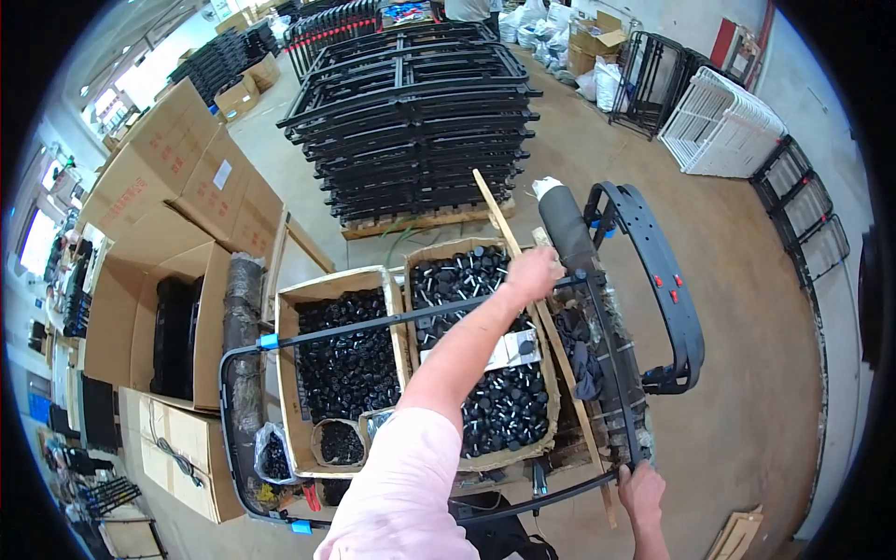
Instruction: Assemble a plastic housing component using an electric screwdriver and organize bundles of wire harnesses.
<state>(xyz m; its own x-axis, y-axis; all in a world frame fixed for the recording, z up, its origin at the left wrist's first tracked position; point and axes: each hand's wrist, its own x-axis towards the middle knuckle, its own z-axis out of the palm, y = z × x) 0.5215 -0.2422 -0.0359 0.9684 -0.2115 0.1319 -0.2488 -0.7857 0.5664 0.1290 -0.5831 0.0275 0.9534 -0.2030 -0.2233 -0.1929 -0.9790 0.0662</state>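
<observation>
Noted black metal-tube frame (355, 327), slim and round-cornered, spanning two open, rough-edged cardboard cartons (286, 401) of glossy black fittings (345, 359), plus lumpy wrapped rolls (245, 308). Saw left hand (534, 273) at frame's far right corner, fingers bent; cannot tell whether gripping. Saw right hand (641, 490) curled around near right corner. Found wooden strip (567, 373) slanting close inside right edge; wide brown floor (756, 280) beyond curved perforated rail (658, 257).
</observation>
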